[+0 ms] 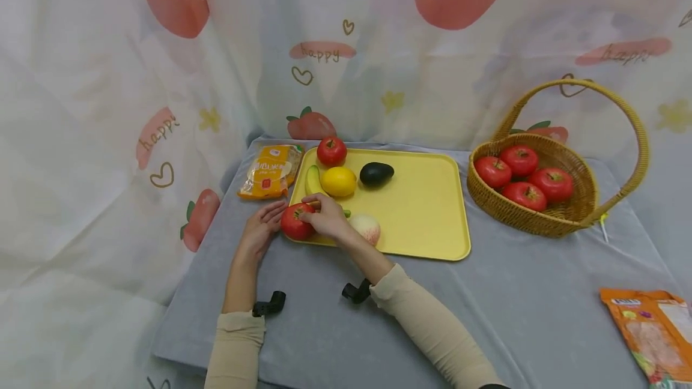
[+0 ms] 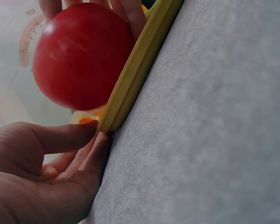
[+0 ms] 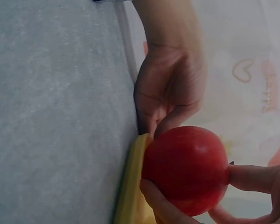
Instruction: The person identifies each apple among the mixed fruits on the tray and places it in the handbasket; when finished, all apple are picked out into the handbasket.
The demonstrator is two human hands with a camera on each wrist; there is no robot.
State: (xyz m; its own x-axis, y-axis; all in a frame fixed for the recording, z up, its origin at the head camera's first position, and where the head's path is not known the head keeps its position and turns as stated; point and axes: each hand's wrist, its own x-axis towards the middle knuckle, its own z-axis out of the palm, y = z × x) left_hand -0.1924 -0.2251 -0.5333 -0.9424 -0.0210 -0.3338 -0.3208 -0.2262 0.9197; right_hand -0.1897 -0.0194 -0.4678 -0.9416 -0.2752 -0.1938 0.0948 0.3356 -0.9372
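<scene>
My right hand (image 1: 331, 219) grips a red apple (image 1: 297, 223) at the near left corner of the yellow tray (image 1: 421, 209). Its fingers spread around the apple's sides, as the right wrist view shows. Beside that corner, my left hand (image 1: 259, 230) pinches the tray's rim, thumb (image 2: 72, 136) on the edge and fingers partly hidden beyond it. Also on the tray are another red apple (image 1: 331, 151), a banana (image 1: 313, 181), a lemon (image 1: 339, 182), a dark avocado (image 1: 376, 173) and a pale peach (image 1: 365, 229). A green tip (image 1: 346, 214) peeks out behind my right hand.
A wicker basket (image 1: 500, 206) with a tall handle holds several red apples at the right. An orange-yellow snack packet (image 1: 272, 171) lies left of the tray. Another orange packet (image 1: 651, 332) rests at the near right. Grey cloth (image 1: 519, 305) covers the table; a printed curtain hangs behind.
</scene>
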